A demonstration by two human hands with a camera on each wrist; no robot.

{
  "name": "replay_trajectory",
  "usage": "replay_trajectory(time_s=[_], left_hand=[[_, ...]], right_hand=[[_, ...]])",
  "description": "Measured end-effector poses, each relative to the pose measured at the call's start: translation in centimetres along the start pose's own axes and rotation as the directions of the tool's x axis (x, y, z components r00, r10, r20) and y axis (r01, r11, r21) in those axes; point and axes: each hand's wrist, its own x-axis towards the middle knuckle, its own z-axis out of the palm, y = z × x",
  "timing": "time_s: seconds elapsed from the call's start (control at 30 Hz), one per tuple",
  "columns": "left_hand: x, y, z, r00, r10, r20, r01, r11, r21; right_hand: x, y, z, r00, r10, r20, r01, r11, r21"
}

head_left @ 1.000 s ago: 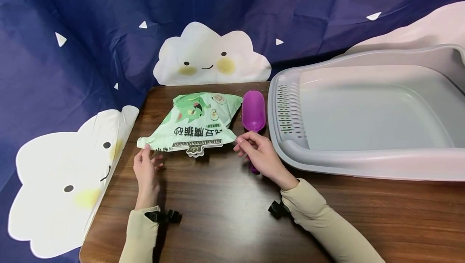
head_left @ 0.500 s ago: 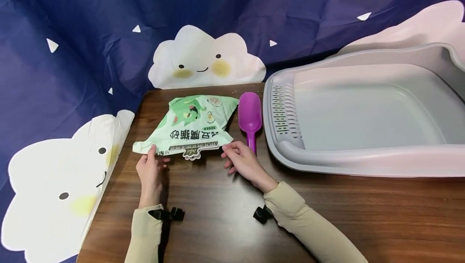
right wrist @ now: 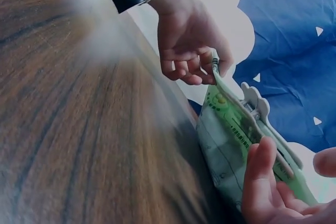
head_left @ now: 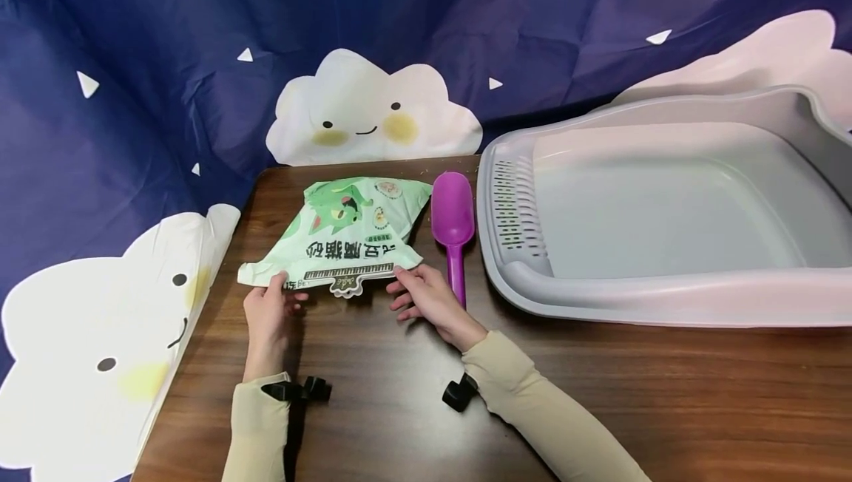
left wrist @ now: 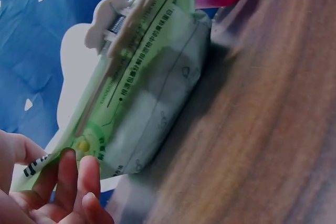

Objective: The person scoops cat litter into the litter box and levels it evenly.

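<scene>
A pale green bag of cat litter lies on the table, its folded mouth toward me and raised off the tabletop. A long sealing clip with wavy-edged handles clamps that edge. My left hand pinches the mouth's left corner, thumb on top and fingers beneath; the left wrist view shows this hand at the corner. My right hand is at the clip's right end. In the right wrist view, the right hand's fingers lie along the bag's underside, while its thumb stands apart on the other side.
A purple scoop lies just right of the bag, its handle end behind my right hand. Farther right stands a large grey litter box with a slotted left ledge. A blue cloud-print cloth hangs behind the wooden table.
My right hand has moved left from beside the scoop handle, along the bag's right corner to the clip's end. The left hand has shifted inward along the bag's edge and now pinches it.
</scene>
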Motion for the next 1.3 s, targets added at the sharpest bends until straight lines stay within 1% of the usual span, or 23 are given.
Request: replay_trajectory(time_s=[0.1,0.2,0.43,0.73,0.8,0.97,1.07,1.3], left_hand=[[0.0,0.2,0.0,1.0,-0.007,0.016,0.007,1.0,0.01],[-0.1,0.3,0.0,1.0,-0.011,0.014,0.01,1.0,0.023],[-0.5,0.3,0.1,0.999,0.019,0.042,-0.021,0.999,0.037],[-1.5,-0.1,0.3,0.998,0.011,0.068,-0.012,1.0,0.015],[-1.7,-0.1,0.4,0.998,0.002,0.069,-0.003,1.0,0.012],[-2.5,-0.2,0.5,0.997,-0.007,0.074,0.007,1.0,0.005],[-2.9,-0.5,0.8,0.997,0.006,0.077,-0.005,1.0,-0.008],[-3.9,-1.3,1.8,0.996,0.076,0.051,-0.073,0.996,-0.057]], right_hand=[[0.2,0.1,0.0,1.0,-0.002,-0.025,0.002,1.0,0.012],[0.3,0.1,0.0,0.999,-0.003,-0.037,0.003,1.0,0.02],[0.7,0.0,-0.2,0.998,-0.009,-0.07,0.012,0.999,0.039],[1.4,-0.2,-1.0,0.995,-0.016,-0.095,0.02,0.999,0.05],[1.2,-0.6,-1.0,0.995,-0.016,-0.095,0.021,0.998,0.053],[1.3,-0.9,-1.1,0.994,-0.014,-0.106,0.024,0.996,0.087],[1.6,-0.8,-1.3,0.993,-0.01,-0.119,0.024,0.993,0.117],[1.8,-1.2,-1.9,0.989,0.015,-0.148,0.01,0.987,0.163]])
